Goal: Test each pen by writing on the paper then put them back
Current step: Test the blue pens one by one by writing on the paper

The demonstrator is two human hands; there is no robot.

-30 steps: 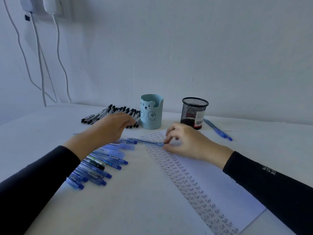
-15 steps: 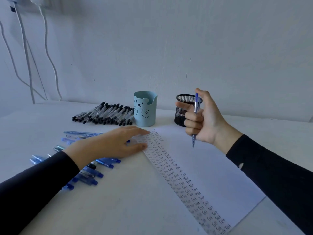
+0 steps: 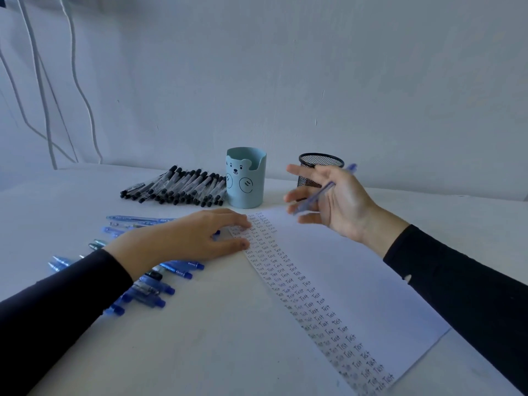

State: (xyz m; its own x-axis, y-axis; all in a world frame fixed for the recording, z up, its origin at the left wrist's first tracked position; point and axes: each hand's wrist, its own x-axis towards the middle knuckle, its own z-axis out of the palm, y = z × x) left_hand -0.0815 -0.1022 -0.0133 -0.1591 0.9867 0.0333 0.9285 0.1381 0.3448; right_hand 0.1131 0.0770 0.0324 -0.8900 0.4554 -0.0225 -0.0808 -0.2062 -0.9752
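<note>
While flat left hand (image 3: 185, 238) pins smooth paper (image 3: 357, 281), right hand (image 3: 343, 204) loosely holds slim blue pen (image 3: 323, 192).

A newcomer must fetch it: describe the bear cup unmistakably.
Start at the far edge of the white table, near the wall. Right of the black pens stand two holders. The bear cup is solid light blue with a bear face; the mesh pen holder is black.

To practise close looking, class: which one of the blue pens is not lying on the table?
The blue pen in the right hand, up above the paper; the other blue pens lie beside the left hand.
</note>
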